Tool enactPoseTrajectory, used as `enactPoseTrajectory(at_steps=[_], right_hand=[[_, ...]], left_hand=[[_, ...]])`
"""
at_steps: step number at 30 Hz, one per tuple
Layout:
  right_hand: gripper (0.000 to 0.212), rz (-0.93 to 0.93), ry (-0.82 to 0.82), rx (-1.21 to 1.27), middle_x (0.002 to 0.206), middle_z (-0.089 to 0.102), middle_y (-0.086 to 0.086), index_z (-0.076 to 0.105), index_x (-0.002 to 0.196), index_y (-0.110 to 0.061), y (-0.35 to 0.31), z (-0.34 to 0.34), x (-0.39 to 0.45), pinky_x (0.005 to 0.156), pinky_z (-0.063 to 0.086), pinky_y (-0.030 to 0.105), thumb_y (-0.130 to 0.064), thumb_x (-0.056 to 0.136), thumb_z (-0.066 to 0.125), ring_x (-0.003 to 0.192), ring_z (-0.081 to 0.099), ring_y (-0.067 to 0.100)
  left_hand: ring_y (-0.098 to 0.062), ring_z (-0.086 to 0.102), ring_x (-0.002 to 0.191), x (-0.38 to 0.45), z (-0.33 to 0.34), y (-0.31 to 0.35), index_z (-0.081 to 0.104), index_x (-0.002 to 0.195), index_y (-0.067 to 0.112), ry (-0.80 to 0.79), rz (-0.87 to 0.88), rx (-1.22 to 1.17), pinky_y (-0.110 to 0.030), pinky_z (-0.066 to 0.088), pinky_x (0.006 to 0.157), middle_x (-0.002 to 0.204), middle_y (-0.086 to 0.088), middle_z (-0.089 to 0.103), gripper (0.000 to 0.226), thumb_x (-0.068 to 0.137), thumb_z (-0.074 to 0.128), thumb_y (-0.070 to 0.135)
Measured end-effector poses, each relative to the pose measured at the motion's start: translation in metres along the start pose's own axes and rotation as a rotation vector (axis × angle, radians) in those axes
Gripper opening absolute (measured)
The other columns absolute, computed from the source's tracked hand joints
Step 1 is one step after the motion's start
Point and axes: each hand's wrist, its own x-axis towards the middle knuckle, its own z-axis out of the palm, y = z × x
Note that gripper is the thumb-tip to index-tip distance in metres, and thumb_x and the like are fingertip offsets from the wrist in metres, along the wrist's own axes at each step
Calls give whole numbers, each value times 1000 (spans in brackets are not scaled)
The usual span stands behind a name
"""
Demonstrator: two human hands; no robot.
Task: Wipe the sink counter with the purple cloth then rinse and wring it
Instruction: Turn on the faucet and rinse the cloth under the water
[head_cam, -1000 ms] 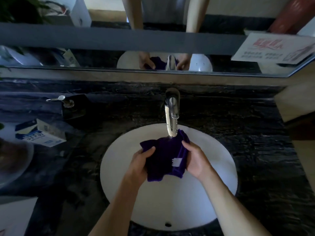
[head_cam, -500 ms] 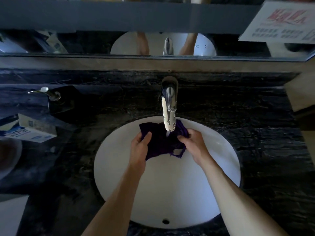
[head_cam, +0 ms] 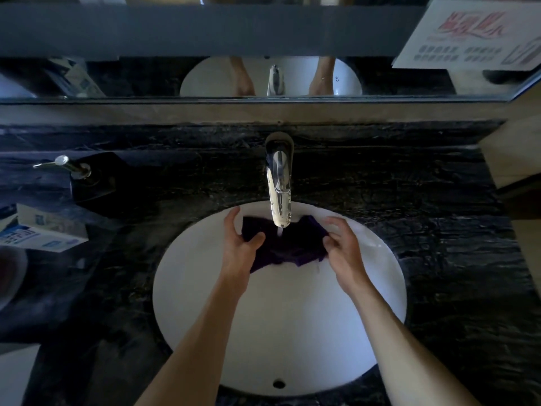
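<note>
Cloth (head_cam: 288,244): deep purple, plain. Basin (head_cam: 292,332): white; desk (head_cam: 439,215): black stone with pale grey veining; tap (head_cam: 279,186): bright chrome. Box (head_cam: 44,230): white with blue print; sign (head_cam: 471,33): white with red lettering above grey text; pump (head_cam: 63,165): silver on black base.

From my feed I see a dim washroom, lit softly from above. A wide mirror (head_cam: 87,74) runs along the wall, its dark frame bar (head_cam: 205,27) crossing the top, with a pale ledge (head_cam: 175,112) beneath it. A printed notice (head_cam: 474,33) hangs at upper right. A tan wooden panel (head_cam: 515,159) stands at the right edge.
</note>
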Motion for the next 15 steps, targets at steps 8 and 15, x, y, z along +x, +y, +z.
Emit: enactPoseTrajectory(at_steps=[8,15], right_hand=[[43,-11,-131,-119,112,76,8,72,115,-20,-14,-24,-1,84,56,21,11,89,60,90,72,8],[58,-200,-83,-496,129,60,10,61,136,-14,-7,-4,2,98,42,15,15,85,60,120,59,23]], left_hand=[[-19,67,100,4,2,1,69,120,16,-180,218,673,-7,48,77,106,0,69,57,73,71,-15],[-29,62,88,10,3,-3,78,105,22,-7,500,993,-38,54,81,93,-3,68,34,76,81,4]])
